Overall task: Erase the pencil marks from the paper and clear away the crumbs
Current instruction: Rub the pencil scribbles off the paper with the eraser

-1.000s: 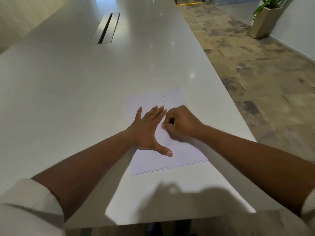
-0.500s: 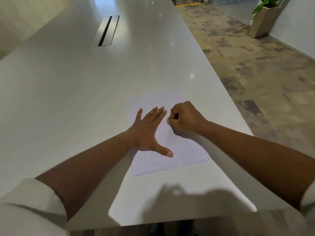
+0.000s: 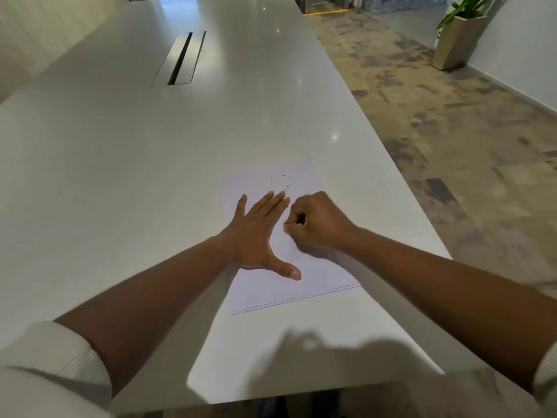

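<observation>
White and glossy, the long rectangular worktop [image 3: 120,176] is seen with a white rectangular sheet of paper [image 3: 271,294] laid flat near its right edge. The paper is pressed down by the left hand [image 3: 256,233], spread open with palm flat. The right hand [image 3: 316,221] is curled into a fist on the sheet; what is pinched inside cannot be told. Small dark crumbs [image 3: 283,179] are scattered on the paper just beyond the fingertips.

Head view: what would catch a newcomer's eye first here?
Two bare hands on a paper near the table's right edge: the left hand is spread flat, pinning it, and the right hand is curled tight beside it. Dark crumbs speckle the paper's far end.
</observation>
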